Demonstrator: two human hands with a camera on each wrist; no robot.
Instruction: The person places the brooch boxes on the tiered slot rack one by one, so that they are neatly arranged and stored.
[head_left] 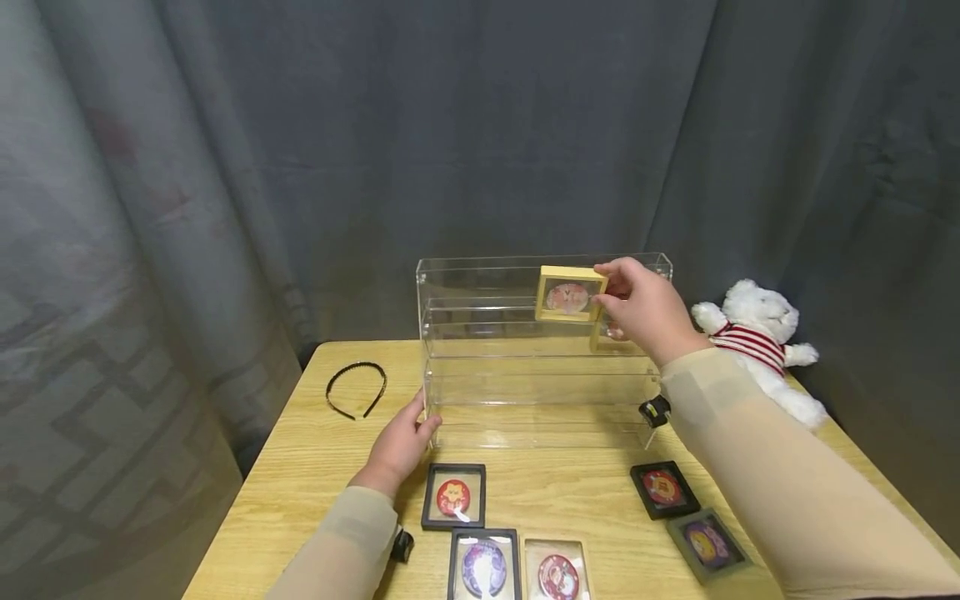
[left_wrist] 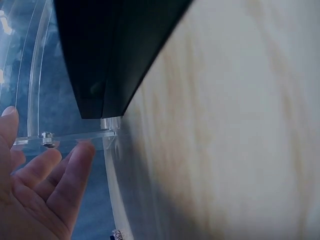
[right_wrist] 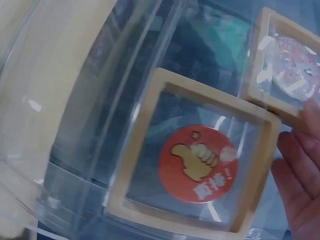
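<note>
From the head view, our right hand [head_left: 645, 312] pinches a yellow square badge frame [head_left: 570, 294] on the top tier of the clear acrylic tiered stand [head_left: 540, 383]; our left hand [head_left: 401, 446], fingers relaxed, touches the stand's left end. At the left wrist, straight fingers [left_wrist: 70, 180] meet the acrylic edge. At the right wrist, our fingers [right_wrist: 300, 170] touch a second yellow frame with a red thumbs-up badge [right_wrist: 197, 162].

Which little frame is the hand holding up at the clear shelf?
Find the clear shelf at the back of the table. On its top step, the right hand holds a yellow frame with a pinkish badge inside. It is the highest frame; the others lie flat on the table.
</note>
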